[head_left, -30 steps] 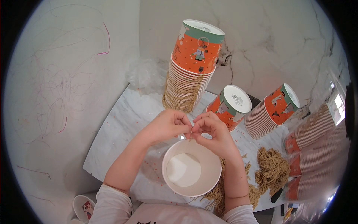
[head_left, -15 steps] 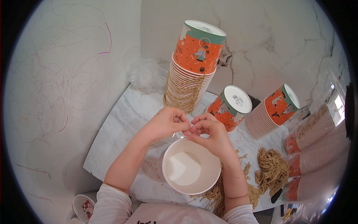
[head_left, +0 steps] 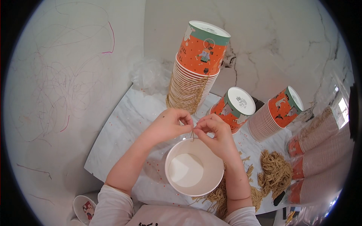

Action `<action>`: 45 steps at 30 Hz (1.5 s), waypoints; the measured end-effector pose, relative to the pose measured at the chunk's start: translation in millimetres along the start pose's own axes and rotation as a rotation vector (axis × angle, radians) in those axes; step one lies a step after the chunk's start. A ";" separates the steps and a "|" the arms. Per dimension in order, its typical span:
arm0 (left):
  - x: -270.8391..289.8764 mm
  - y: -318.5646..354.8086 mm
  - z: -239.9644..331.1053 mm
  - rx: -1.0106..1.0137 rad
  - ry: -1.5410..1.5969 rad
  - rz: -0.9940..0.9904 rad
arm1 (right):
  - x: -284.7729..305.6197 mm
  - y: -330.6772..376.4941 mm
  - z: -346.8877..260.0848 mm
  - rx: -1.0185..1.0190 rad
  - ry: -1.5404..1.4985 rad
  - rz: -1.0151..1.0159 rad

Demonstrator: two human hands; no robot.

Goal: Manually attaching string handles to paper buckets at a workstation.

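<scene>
Dropped into view since earlier: string (head_left: pixel 193 136), fingertip-pinched by left hand (head_left: pixel 176 122) and right hand (head_left: pixel 214 131) at far rim of tub (head_left: pixel 212 162). Probably light, limp; grip near ends.

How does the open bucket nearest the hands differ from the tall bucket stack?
The open bucket faces mouth up; the tall bucket stack is inverted, bases up. The open bucket shows its white interior; the tall bucket stack shows orange-and-green printing. Both have white rims.
</scene>
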State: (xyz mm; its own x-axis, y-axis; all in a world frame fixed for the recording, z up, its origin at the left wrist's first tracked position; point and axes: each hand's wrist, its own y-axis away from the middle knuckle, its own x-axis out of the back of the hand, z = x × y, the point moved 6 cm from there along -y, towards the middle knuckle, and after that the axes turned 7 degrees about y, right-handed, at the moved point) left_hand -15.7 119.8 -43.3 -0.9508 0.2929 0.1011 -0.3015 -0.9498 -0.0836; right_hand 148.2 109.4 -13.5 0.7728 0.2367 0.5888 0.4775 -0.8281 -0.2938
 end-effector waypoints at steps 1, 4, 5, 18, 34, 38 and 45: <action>0.5 0.1 1.5 -0.017 -0.027 0.038 | 0.6 -0.3 -1.1 0.005 0.008 0.025; -1.4 2.5 8.9 -0.025 -0.058 0.078 | 3.1 -0.3 -3.1 0.018 0.028 0.049; -2.2 3.2 10.2 -0.015 -0.062 0.080 | 3.9 -0.1 -3.9 0.027 0.040 0.047; -16.0 -2.2 9.4 -0.073 -0.011 0.133 | 16.0 -0.7 8.2 -0.003 -0.022 0.070; -23.1 10.5 35.9 -0.346 0.278 0.154 | 22.3 2.6 -3.9 -0.061 -0.507 0.017; -20.8 11.3 31.9 -0.255 0.329 0.111 | 22.8 1.9 -8.0 0.004 -0.463 0.041; -23.8 13.5 38.2 -0.206 0.386 0.100 | 22.0 3.8 -4.4 -0.032 -0.532 0.073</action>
State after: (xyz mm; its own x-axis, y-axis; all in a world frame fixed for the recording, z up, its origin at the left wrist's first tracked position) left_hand 5.6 95.8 -9.0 -0.9211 0.2574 -0.2921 -0.1774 -0.9453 -0.2738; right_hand 165.1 109.2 1.7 0.9127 0.3957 0.1022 0.4078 -0.8653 -0.2916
